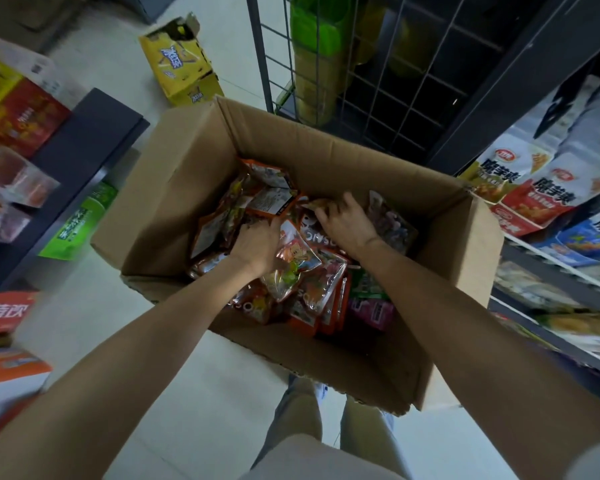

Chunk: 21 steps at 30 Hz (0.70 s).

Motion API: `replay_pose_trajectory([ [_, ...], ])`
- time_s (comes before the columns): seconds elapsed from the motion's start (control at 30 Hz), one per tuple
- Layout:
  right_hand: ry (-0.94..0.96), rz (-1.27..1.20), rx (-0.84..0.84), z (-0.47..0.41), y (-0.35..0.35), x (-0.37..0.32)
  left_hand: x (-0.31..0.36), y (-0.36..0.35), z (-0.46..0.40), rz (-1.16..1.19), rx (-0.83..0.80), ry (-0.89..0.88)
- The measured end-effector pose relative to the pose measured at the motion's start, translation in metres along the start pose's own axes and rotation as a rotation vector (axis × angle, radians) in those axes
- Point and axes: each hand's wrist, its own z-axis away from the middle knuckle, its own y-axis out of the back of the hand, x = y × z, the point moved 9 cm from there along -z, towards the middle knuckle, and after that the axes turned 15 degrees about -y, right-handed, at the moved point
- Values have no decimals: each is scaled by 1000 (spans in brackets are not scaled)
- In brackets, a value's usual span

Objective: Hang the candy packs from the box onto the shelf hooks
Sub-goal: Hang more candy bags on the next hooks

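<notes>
Head view is showing the candy packs (302, 258) lying in a loose heap at the bottom of the open cardboard box (194, 161), directly under both hands. The left hand (255, 244) is reaching down into the pile with its fingers curled among the packs just ahead of it; they are buried in the wrappers, so I cannot tell whether it is actually gripping one or only digging. The right hand (347, 223) is lying just to the right of the left one, its fingers bent over the top edge of a pack beyond its knuckles, seemingly pinching it, though the wrapper is hiding the thumb. Judging by this, the step in hand is the picking: packs are being gathered from the box and none is yet lifted clear. The next move is calling for a firm hold on one or several packs by their top edges, so the hanging holes are staying free, then a lift out past the box walls toward the hooks, which are not showing here. Beyond the hands, a dark wire rack (378, 81) is standing past the far wall of the box. To the right of the right hand, shelves (551, 265) are carrying white, red and blue snack bags (548, 192). Far ahead and left of the left hand, a torn yellow carton (181, 67) is lying on the pale floor (94, 306).
</notes>
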Motion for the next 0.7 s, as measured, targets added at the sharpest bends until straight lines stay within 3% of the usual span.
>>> replay_pose_trajectory([
  [0.17, -52, -216, -4, 7, 38, 21, 4, 27, 13, 145, 204, -54],
  [0.3, -333, -539, 58, 43, 93, 85, 11, 62, 33, 251, 386, -48],
  [0.43, -687, -1103, 335, 128, 129, 161, 1, 102, 77, 640, 688, 45],
  [0.53, -818, -1530, 283, 177, 113, 185, 4, 113, 101, 927, 753, 135],
  [0.63, -775, -2100, 267, 203, 108, 184, 38, 128, 112, 1241, 768, 129],
  [0.7, -733, -2230, 175, 213, 104, 176, 74, 144, 116, 1431, 747, 51],
])
